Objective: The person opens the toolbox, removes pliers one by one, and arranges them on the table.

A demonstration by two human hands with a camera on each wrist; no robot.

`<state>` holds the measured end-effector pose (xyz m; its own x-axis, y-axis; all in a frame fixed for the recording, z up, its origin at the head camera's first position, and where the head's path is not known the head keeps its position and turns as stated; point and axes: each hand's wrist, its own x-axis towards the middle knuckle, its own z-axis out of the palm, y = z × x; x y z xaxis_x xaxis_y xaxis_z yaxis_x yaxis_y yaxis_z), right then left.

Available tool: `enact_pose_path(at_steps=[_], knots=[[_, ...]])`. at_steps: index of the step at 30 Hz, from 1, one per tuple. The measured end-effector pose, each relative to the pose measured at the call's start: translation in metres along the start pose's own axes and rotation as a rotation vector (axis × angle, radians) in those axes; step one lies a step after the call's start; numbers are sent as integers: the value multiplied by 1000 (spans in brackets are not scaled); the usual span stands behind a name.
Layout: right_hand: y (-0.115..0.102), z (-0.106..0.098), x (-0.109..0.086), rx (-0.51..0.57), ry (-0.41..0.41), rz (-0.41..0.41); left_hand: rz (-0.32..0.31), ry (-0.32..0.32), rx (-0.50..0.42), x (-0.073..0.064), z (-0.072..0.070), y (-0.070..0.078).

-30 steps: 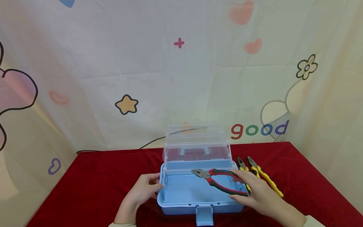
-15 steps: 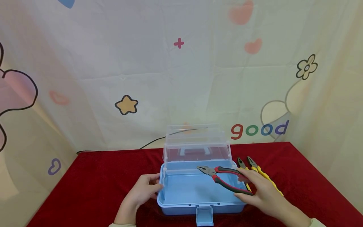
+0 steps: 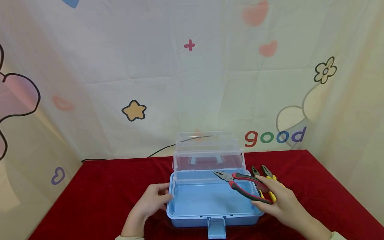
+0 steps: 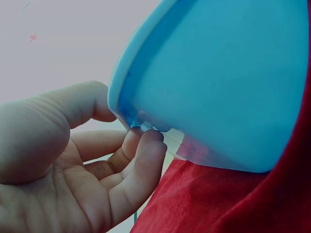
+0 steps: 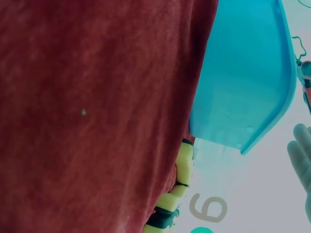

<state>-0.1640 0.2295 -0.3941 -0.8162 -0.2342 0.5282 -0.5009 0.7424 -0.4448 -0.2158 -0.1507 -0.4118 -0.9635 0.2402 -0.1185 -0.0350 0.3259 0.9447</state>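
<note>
A blue toolbox (image 3: 186,222) stands with its clear lid (image 3: 192,160) raised at the back and its front latch (image 3: 216,228) hanging down. My left hand (image 3: 154,200) holds the box's left rim between thumb and fingers. In the left wrist view, that hand (image 4: 34,141) has its curled fingers against the outer wall. My right hand (image 3: 280,198) grips combination pliers (image 3: 227,176) by their red-and-black handles. The pliers hang over the right part of the box, with the handles spread and the head pointing left. In the right wrist view only some fingertips (image 5: 301,155) show.
Two yellow-and-black pliers (image 3: 267,171) lie right of the box, partly covered by my right hand. Red cloth (image 3: 105,193) covers the table. Behind it hangs a printed curtain (image 3: 156,83), and a thin dark cable (image 3: 160,150) runs along the back.
My right hand has moved right and slightly away from me, carrying the combination pliers toward the box's right edge. The left hand and the box stay where they were.
</note>
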Motion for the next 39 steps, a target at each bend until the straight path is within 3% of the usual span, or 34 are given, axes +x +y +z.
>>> enact_pose_path(at_steps=[39], knots=[[21, -14, -5, -76, 69, 122, -10, -15, -6, -1, -2, 3]])
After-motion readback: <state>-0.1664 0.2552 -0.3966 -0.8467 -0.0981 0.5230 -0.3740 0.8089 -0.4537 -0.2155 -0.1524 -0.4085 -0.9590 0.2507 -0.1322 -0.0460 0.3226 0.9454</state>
